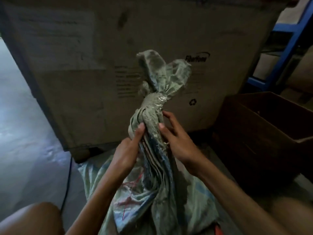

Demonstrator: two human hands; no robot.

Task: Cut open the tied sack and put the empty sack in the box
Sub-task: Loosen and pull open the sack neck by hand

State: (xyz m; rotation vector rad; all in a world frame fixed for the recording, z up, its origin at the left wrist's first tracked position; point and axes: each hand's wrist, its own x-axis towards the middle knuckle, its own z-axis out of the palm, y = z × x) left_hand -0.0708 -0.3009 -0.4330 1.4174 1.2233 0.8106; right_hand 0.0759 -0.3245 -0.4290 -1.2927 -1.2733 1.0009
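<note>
A dusty pale-green woven sack (149, 192) stands between my knees, its neck gathered and bound by a tape-wrapped tie (154, 100) with two loose flaps above it. My left hand (127, 150) grips the bunched neck from the left, just below the tie. On the right side of the neck my right hand (176, 138) holds the fabric, fingers reaching up toward the tie. An open brown cardboard box (264, 133) sits on the floor to the right. No cutting tool is visible.
A very large cardboard carton (101, 56) stands upright directly behind the sack. A blue metal rack (286, 53) rises at the far right. Bare grey floor (22, 129) lies to the left, with a thin dark cable (67, 187) running along it.
</note>
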